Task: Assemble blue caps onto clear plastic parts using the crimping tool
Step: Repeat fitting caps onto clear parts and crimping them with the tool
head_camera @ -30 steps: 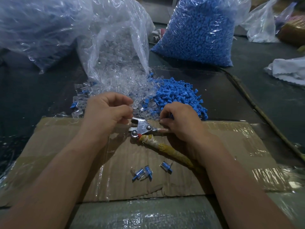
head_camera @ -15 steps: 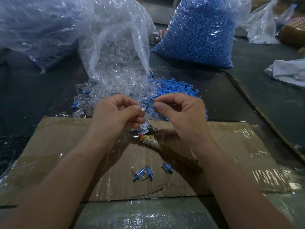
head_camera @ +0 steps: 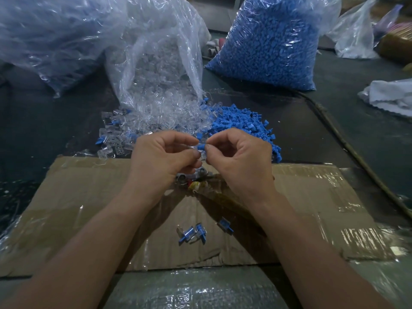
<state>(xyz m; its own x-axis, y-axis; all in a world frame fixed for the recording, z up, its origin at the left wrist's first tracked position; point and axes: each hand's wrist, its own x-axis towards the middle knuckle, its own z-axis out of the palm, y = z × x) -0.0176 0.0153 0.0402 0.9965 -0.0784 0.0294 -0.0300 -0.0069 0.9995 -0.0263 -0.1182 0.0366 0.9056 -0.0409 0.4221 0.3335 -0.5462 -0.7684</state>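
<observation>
Two hands meet at mid-frame over the cardboard sheet (head_camera: pixel 89 197).

- The left hand (head_camera: pixel 165 157) has thumb and forefinger pressed onto a clear part (head_camera: pixel 200 153). The part is transparent and hard to read, so its orientation is unclear.
- The right hand (head_camera: pixel 242 157) has thumb and forefinger pinching a blue cap (head_camera: pixel 201 146). The cap's free end is at or touching the clear part, and I cannot tell whether it is seated.
- The crimping tool (head_camera: pixel 184 179) lies on the cardboard at 6 o'clock of the pinch. It is mostly hidden under the hands, and neither hand holds it.
- Three capped pieces (head_camera: pixel 200 230) lie further out at 6 o'clock.
- The loose cap pile (head_camera: pixel 245 121) is at 1 o'clock and the loose clear parts (head_camera: pixel 156 121) are at 11 o'clock.

Handling, my judgement:
- Both pieces look tiny, near weightless and rigid.
- The clear part is glossy and probably slick, so it could squirt out of a hard pinch.
- I would hold the clear part by its flat sides and leave the open end free.
- I would hold the cap by its broad end, narrow end leading.
- Light pressure only by hand, since the tool does the real pressing.
</observation>
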